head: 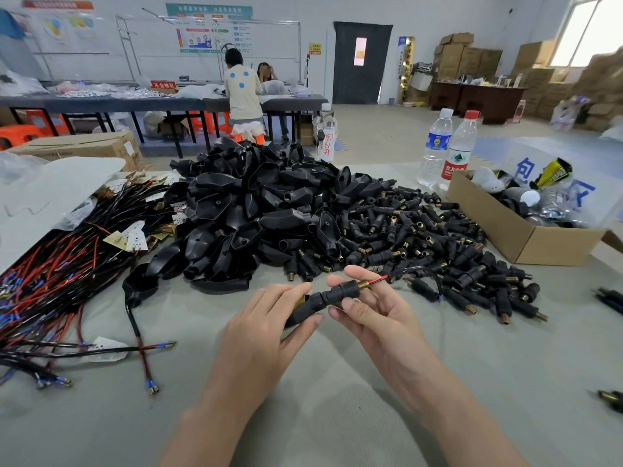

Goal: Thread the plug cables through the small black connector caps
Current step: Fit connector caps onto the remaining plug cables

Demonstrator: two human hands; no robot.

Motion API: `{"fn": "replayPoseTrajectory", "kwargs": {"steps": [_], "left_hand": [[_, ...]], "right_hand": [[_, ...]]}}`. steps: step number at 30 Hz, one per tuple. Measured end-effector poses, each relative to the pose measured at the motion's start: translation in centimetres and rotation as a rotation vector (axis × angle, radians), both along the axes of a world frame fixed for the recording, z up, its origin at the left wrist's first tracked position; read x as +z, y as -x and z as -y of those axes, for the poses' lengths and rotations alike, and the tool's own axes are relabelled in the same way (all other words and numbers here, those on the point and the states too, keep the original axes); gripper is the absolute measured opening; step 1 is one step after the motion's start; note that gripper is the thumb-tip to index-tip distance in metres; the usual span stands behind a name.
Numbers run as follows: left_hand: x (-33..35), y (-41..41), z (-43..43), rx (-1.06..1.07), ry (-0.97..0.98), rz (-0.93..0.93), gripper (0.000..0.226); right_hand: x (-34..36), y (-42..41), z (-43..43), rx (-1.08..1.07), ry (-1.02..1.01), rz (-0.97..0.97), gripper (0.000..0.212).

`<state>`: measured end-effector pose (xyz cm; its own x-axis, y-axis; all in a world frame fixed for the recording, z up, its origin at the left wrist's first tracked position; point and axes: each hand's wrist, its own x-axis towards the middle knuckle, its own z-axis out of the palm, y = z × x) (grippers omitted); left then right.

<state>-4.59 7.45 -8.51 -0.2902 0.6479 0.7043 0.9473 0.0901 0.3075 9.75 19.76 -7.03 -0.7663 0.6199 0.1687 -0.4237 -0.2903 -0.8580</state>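
My left hand (269, 318) grips a black plug housing (303, 310) just above the grey table. My right hand (367, 298) pinches a small black connector cap (340, 291) that sits against the housing's neck. Red and black cables (404, 273) come out through the cap's brass end and trail right toward the pile of small caps (438, 244). A heap of larger black housings (263, 210) lies behind my hands. Loose red and black cables with metal plates (67, 264) are spread at the left.
An open cardboard box (526, 234) with parts stands at the right. Three water bottles (448, 150) stand behind the piles. A housing with its cable (138, 291) lies left of my hands. People work at a far table (161, 102).
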Motion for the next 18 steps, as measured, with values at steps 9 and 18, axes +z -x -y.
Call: {"fn": "replayPoseTrajectory", "kwargs": {"steps": [9, 18], "left_hand": [[-0.30, 0.28, -0.03, -0.005, 0.043, -0.002, 0.042], [-0.47, 0.35, -0.12, 0.006, 0.060, -0.005, 0.043]], "right_hand": [[-0.48, 0.04, -0.23, -0.048, -0.100, 0.041, 0.036], [-0.83, 0.06, -0.58, -0.065, -0.189, 0.095, 0.033]]}}
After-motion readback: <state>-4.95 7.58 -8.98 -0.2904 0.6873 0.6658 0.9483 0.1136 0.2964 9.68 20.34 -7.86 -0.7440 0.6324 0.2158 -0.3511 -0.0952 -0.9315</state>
